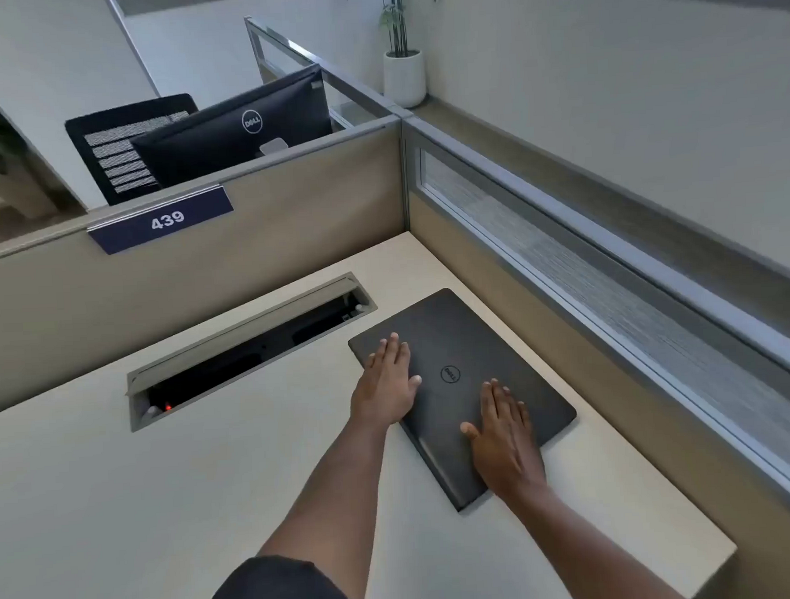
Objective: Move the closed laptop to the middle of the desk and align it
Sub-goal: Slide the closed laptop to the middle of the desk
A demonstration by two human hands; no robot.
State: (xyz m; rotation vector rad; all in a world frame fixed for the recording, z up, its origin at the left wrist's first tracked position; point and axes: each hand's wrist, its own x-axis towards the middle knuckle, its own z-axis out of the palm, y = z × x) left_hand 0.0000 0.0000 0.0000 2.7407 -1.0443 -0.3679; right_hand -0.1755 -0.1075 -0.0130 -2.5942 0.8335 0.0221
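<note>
A closed dark grey laptop [455,342] with a round logo lies flat on the pale desk [211,492], near the right side partition and turned at an angle to the desk edges. My left hand [388,382] rests palm down on the lid's left part, fingers together and pointing away from me. My right hand [505,435] lies flat on the lid's near right part, fingers slightly spread. Neither hand curls around an edge; both press on top.
An open cable trough [249,348] with a raised flap is cut into the desk left of the laptop. Cubicle partitions [244,243] close the back and right sides; a sign reads 439. Beyond them stand a monitor [238,129] and a potted plant [403,76].
</note>
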